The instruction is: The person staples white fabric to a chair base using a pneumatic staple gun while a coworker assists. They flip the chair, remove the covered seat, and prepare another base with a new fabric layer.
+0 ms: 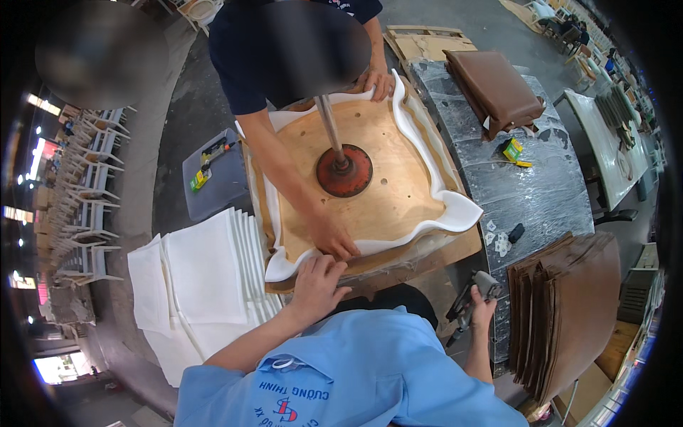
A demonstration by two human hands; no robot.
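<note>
A square plywood seat panel (284, 164) lies in front of me with white foam (420, 146) folded up round its edges. A round red press plate (344, 171) on a metal rod bears on its middle. My left hand (318, 286) is at the near edge, fingertips against the foam beside a co-worker's hand (334, 237); its fingers and thumb are apart. My right hand (482, 313) grips a staple gun (464, 306) to the right of the panel, apart from it. The co-worker's other hand (379, 82) rests on the far edge.
White foam sheets (203, 263) are stacked at the left. Behind them a grey plastic chair or tray (213, 178) holds tools. On the right, a plastic-covered table (523, 192) carries brown covers (491, 85), a yellow-green tape measure (512, 151) and stacked brown pieces (569, 306).
</note>
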